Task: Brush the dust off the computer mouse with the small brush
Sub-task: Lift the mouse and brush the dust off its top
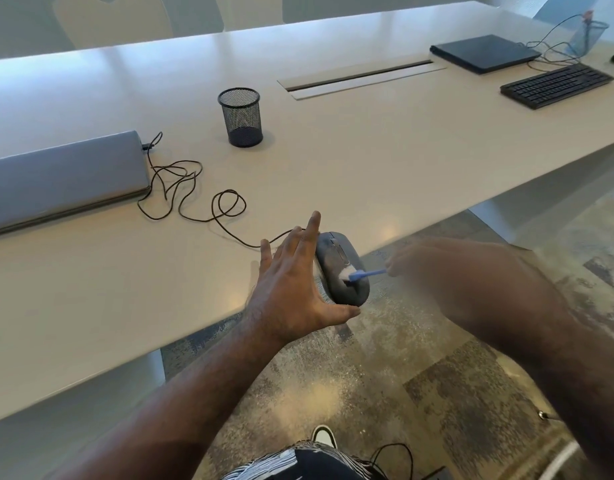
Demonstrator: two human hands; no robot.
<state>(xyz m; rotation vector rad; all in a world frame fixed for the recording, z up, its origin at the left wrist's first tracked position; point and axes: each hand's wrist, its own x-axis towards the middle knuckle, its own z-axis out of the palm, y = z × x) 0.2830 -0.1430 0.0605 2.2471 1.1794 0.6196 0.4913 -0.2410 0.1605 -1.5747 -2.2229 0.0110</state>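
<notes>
Mouse (341,268) at the table (367,161) near edge | mesh pen cup (241,116) behind, contents not visible | your left hand (291,282) steadies mouse, fingers straight, thumb at its rear | your blurred right hand (433,271) pinches small brush (359,274), bristles on mouse

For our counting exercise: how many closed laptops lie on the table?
2: a closed silver laptop at the table's left, a closed black laptop far right beside the keyboard. Others may lie outside the frame.
</notes>
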